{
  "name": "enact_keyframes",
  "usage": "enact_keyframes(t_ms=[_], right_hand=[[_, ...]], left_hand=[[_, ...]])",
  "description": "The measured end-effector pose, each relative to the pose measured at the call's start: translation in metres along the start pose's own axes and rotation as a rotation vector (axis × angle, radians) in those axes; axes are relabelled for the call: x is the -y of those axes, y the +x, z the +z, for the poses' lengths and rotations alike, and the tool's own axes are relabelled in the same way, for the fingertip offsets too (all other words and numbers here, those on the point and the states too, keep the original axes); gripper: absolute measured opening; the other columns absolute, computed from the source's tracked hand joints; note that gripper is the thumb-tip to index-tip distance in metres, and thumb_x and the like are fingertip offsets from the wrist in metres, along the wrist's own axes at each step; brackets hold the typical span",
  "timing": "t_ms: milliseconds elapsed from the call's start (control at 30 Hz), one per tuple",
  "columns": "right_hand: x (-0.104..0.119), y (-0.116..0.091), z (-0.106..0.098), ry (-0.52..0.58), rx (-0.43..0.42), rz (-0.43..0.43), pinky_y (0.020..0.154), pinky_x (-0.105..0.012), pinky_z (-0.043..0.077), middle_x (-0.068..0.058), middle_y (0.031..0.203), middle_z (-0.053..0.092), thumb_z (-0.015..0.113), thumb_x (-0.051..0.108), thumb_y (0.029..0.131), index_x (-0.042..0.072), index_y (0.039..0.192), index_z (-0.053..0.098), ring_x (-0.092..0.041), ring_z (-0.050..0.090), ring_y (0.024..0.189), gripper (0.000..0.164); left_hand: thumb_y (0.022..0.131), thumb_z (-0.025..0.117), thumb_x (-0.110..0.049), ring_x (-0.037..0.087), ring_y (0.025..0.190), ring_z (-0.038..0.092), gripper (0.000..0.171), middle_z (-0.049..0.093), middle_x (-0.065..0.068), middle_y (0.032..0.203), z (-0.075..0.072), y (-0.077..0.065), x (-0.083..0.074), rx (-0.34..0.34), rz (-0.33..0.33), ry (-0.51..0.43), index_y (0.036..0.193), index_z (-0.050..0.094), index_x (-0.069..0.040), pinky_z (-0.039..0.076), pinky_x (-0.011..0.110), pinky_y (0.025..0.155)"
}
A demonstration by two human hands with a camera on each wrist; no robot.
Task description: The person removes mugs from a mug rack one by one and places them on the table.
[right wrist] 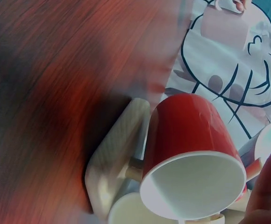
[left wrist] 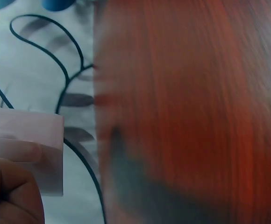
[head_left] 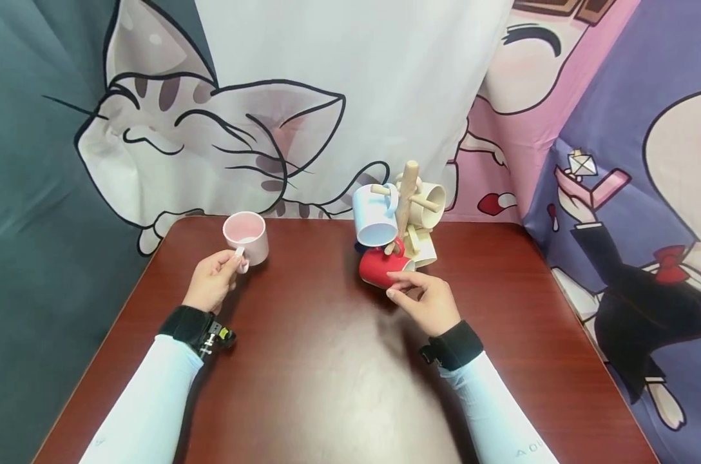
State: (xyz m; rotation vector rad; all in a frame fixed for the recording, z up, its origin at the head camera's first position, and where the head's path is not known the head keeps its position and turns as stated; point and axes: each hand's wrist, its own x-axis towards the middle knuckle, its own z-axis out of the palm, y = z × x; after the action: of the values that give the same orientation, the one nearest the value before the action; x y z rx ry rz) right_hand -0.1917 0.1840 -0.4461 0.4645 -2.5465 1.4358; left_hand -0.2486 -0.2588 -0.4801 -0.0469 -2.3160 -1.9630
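Note:
A pale pink mug (head_left: 254, 248) is at the table's back left. My left hand (head_left: 212, 280) pinches its handle, and the mug appears raised off the table. Toward the back right stands a wooden mug tree (head_left: 407, 200). A red mug (head_left: 379, 267) hangs low on it, with its white inside (right wrist: 194, 186) facing the right wrist camera. My right hand (head_left: 428, 303) is beside this mug's rim, fingers loosely extended and not wrapped round it; whether a fingertip touches, I cannot tell. A light blue mug (head_left: 370, 219) hangs above the red one.
Cream mugs, one upper (head_left: 434, 196) and one lower (head_left: 424, 248), hang on the tree's right side. The brown table (head_left: 304, 361) ends at the back against a hanging cartoon cloth (head_left: 350, 58). Wooden pegs (head_left: 422, 203) stick out from the tree.

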Motion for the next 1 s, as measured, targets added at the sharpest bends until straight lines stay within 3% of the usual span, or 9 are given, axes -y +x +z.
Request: enact_keyframes(t_ms=[133,300,533,700,1000], right_hand=[[-0.003,-0.002,0.000,0.005,0.004,-0.002,0.066,-0.032,0.054,-0.001,0.096,0.081,0.088,0.006,0.093,0.010,0.126,0.082,-0.027,0.068,0.076,0.034],[-0.004,0.000,-0.004,0.011,-0.005,0.010,0.066,-0.029,0.055,-0.002,0.098,0.081,0.087,0.007,0.094,0.012,0.128,0.082,-0.028,0.068,0.076,0.034],[-0.009,-0.004,-0.004,0.045,-0.013,0.036,0.069,-0.036,0.059,-0.004,0.097,0.081,0.085,0.008,0.096,0.011,0.127,0.082,-0.031,0.070,0.078,0.031],[-0.012,-0.005,-0.004,0.052,-0.018,0.036,0.070,-0.035,0.059,-0.003,0.097,0.081,0.085,0.008,0.097,0.011,0.127,0.083,-0.023,0.071,0.080,0.030],[-0.012,-0.004,-0.003,0.066,-0.019,0.051,0.072,-0.036,0.060,-0.003,0.097,0.081,0.085,0.010,0.097,0.012,0.126,0.083,-0.022,0.071,0.081,0.029]], left_hand=[[0.117,0.055,-0.016,0.009,0.063,0.046,0.036,0.064,-0.005,0.082,-0.014,-0.002,0.013,-0.022,-0.033,0.027,0.120,0.062,0.019,0.041,0.021,0.054],[0.117,0.054,-0.017,0.008,0.061,0.043,0.038,0.063,-0.001,0.083,-0.026,0.003,0.011,-0.030,-0.046,-0.029,0.120,0.055,0.021,0.038,0.020,0.052],[0.117,0.052,-0.011,0.010,0.059,0.042,0.035,0.062,0.000,0.082,-0.031,0.000,0.000,-0.020,-0.081,-0.076,0.118,0.051,0.024,0.037,0.021,0.052],[0.117,0.052,-0.012,0.012,0.062,0.043,0.034,0.060,0.001,0.082,-0.037,0.000,0.003,-0.047,-0.113,-0.084,0.118,0.052,0.022,0.039,0.021,0.054],[0.117,0.051,-0.012,0.011,0.062,0.041,0.030,0.059,0.000,0.080,-0.040,-0.001,0.013,-0.071,-0.164,-0.121,0.111,0.057,0.017,0.039,0.022,0.055]])
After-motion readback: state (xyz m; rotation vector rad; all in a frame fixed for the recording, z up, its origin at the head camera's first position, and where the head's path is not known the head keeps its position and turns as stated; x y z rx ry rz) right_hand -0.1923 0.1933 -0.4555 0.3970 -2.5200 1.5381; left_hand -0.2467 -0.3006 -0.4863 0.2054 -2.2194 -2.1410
